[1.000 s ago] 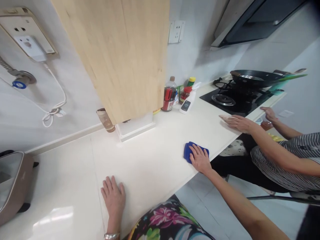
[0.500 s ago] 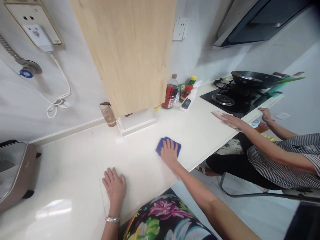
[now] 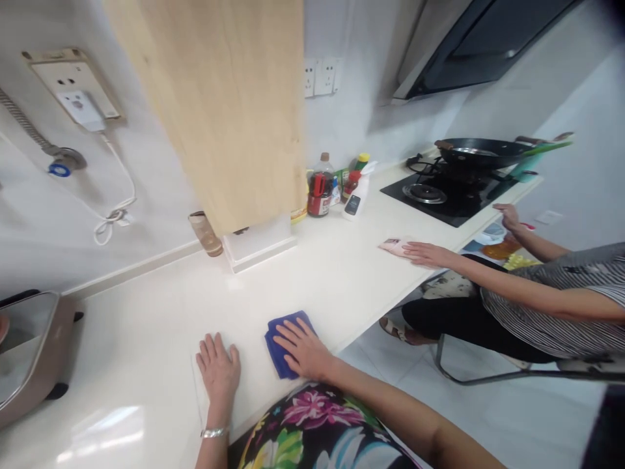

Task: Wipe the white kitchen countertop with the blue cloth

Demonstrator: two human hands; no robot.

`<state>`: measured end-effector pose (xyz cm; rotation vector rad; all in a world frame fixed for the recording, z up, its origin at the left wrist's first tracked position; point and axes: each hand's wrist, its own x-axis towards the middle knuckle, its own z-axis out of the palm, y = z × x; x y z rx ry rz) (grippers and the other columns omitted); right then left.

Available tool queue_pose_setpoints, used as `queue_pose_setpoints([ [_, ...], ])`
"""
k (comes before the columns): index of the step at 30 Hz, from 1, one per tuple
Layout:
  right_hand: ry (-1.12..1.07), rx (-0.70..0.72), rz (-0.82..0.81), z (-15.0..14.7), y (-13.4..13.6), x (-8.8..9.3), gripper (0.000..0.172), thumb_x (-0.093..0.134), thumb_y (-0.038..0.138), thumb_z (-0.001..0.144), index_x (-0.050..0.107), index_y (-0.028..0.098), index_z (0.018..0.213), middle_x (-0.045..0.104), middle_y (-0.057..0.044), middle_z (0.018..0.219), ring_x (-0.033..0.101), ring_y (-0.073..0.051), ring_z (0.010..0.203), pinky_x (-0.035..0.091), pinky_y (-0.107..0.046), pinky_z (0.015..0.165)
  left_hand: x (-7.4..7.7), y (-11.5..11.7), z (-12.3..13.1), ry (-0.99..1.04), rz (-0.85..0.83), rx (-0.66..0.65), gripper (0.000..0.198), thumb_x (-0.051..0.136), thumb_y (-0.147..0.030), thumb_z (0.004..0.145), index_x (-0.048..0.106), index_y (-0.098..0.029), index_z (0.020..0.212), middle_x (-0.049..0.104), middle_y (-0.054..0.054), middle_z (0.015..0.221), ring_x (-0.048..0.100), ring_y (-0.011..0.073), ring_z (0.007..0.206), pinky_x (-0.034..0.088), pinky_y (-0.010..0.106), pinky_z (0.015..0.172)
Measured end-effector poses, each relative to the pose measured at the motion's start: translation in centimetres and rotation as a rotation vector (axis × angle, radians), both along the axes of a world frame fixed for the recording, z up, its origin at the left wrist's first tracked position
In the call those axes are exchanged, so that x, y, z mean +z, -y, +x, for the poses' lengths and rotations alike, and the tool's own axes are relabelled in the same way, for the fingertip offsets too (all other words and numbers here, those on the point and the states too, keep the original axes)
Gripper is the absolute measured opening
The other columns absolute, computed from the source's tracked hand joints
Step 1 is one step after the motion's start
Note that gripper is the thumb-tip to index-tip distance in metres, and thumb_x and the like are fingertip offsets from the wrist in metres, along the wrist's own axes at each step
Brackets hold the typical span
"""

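My right hand (image 3: 305,352) lies flat on a folded blue cloth (image 3: 278,355) near the front edge of the white countertop (image 3: 336,280). Its fingers are spread across the cloth, and the palm hides part of it. To the left, my left hand (image 3: 217,371) rests palm down on the bare counter, fingers stretched out, holding nothing. A silver bracelet (image 3: 215,432) circles that wrist.
At right, a seated co-worker's hand (image 3: 424,253) presses a pale cloth (image 3: 393,246) on the counter. Beyond are bottles (image 3: 319,195), a spray bottle (image 3: 355,200) and a wok (image 3: 481,153) on the stove. A glass (image 3: 208,236) and a brown appliance (image 3: 53,355) stand left.
My right hand and the blue cloth have slid left and toward me. The co-worker's hand and pale cloth have moved left along the counter. My left hand stays on the counter; the view has shifted slightly.
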<state>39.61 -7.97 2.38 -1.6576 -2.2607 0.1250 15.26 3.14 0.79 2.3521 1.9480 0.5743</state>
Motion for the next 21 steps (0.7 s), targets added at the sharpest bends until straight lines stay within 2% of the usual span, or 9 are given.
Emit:
queue_pose_setpoints([
  [4,-0.013,-0.084,0.019,5.3,3.5,-0.1,0.056,0.045,0.033,0.097,0.041,0.026,0.152,0.036,-0.003,0.16,0.026,-0.025,0.15,0.017,-0.054,0.125,0.3,-0.3,0.2,-0.023,-0.03,0.002,0.066,0.025,-0.043,0.098,0.044,-0.002,0.147,0.036,0.025,0.157,0.023,0.0359,0.151,0.021,0.057,0.122],
  [11,0.052,-0.452,0.015,17.0,6.3,-1.2,0.054,0.038,0.031,0.097,0.044,0.023,0.15,0.038,-0.006,0.159,0.029,-0.026,0.149,0.018,-0.055,0.123,0.7,-0.3,1.0,-0.04,-0.005,-0.009,0.07,0.022,-0.045,0.098,0.045,0.001,0.145,0.038,0.028,0.154,0.024,0.0374,0.15,0.022,0.058,0.121],
  [16,0.124,-0.721,0.003,24.5,5.8,-2.4,0.054,0.033,0.033,0.098,0.046,0.021,0.149,0.039,-0.007,0.159,0.031,-0.026,0.148,0.018,-0.051,0.122,0.6,-0.1,1.0,-0.055,0.035,-0.015,0.07,0.021,-0.046,0.099,0.045,0.001,0.145,0.04,0.029,0.153,0.025,0.0371,0.15,0.023,0.057,0.12],
  [21,0.189,-0.993,-0.006,28.7,2.3,-3.3,0.056,0.027,0.035,0.099,0.044,0.018,0.149,0.039,-0.008,0.159,0.031,-0.028,0.146,0.02,-0.053,0.12,0.6,-0.3,0.9,-0.048,0.001,0.02,0.071,0.017,-0.047,0.099,0.046,0.0,0.145,0.041,0.026,0.154,0.027,0.0369,0.149,0.023,0.056,0.121],
])
